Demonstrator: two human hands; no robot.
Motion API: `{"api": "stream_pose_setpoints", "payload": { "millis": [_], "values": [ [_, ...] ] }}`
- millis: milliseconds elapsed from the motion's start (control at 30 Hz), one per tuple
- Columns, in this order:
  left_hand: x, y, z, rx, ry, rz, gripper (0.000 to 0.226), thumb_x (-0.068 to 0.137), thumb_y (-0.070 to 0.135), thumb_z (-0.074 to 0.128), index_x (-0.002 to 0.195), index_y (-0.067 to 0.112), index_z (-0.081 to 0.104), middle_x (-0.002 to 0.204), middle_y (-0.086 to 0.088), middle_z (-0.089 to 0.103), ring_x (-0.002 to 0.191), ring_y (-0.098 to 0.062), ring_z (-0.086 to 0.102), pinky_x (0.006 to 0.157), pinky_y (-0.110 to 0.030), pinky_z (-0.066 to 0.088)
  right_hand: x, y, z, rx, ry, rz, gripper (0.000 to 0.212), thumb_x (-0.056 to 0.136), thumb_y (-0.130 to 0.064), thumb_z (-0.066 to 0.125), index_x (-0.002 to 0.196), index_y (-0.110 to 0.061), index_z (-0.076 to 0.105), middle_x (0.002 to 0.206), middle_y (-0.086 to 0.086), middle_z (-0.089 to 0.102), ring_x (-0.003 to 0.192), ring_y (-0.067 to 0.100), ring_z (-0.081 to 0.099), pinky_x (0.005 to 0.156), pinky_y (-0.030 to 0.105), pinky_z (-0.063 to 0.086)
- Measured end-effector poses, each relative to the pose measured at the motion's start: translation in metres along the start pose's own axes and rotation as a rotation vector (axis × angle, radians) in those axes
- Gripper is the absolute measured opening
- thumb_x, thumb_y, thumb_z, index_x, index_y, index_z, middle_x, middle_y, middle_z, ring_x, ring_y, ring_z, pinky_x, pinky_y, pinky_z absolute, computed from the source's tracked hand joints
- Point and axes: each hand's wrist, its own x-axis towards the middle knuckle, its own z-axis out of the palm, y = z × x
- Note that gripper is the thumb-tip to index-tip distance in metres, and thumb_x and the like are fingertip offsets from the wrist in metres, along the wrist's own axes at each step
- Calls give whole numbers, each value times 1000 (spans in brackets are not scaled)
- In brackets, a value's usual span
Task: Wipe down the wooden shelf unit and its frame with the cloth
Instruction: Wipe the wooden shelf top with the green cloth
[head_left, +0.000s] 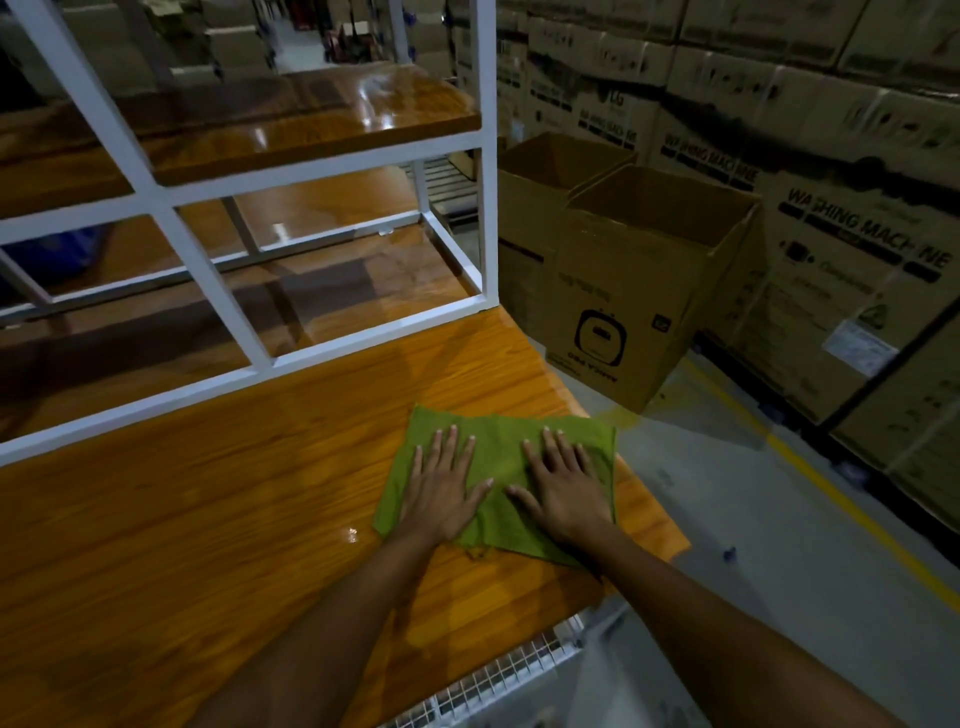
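**Hand position.** Fingers (451, 441) of L hand (441, 496): straight, slightly spread, pressed flat on the green cloth (501, 462). Fingers (551, 448) of R hand (569, 496): same config., straight and fanned, palm down. Neither hand curls round the fabric. The hands lie side by side, thumbs pointing inward, close but apart.

**Cloth.** Spread flat on the wooden top (208, 519), at its R end. The cloth's R side reaches the board edge.

**Shelf unit.** The white frame (488, 156) stands on the far part of the wooden top. It carries a glossy upper board (311, 119) and a lower board (337, 280). Wire mesh (493, 686) shows below the near edge of the top.

**Containers.** Two open cartons stand on the floor (753, 519) just R of the unit, touching each other: near carton (623, 312) and far carton (535, 208). Only their inner walls show; contents cannot be told. Behind them are stacked sealed cartons (857, 234) printed "WASHING MACHINE". A yellow line (831, 493) runs along the floor beside the stack.
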Motion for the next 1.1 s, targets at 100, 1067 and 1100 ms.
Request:
{"api": "stream_pose_setpoints", "payload": {
  "millis": [100, 1067, 1100],
  "values": [
    [-17, 1, 2, 1, -8, 18, 88, 84, 78, -1, 157, 28, 0, 163, -4, -12, 149, -23, -15, 121, -49, -3, -18, -6, 5, 0, 2, 26, 81, 94, -76, 11, 158, -28, 1, 164, 9, -9, 151, 25, -12, 122, 46, -2],
    [-9, -10, 8, -28, 57, 32, 80, 85, 71, -13, 155, 36, -2, 164, 3, -11, 149, -18, -16, 120, -45, -8, -5, -55, 11, 53, 40, -4, 83, 88, -70, -9, 158, -26, 3, 164, 7, -10, 150, 23, -16, 119, 45, -9],
    [-2, -7, 7, -36, 54, 11, 83, 81, 72, -17, 155, 35, -2, 163, 2, -12, 149, -18, -16, 120, -46, -7, 2, -53, 11, 61, 39, 1, 82, 88, -69, -8, 158, -27, 2, 164, 6, -11, 150, 22, -17, 119, 45, -9]
  ]
}}
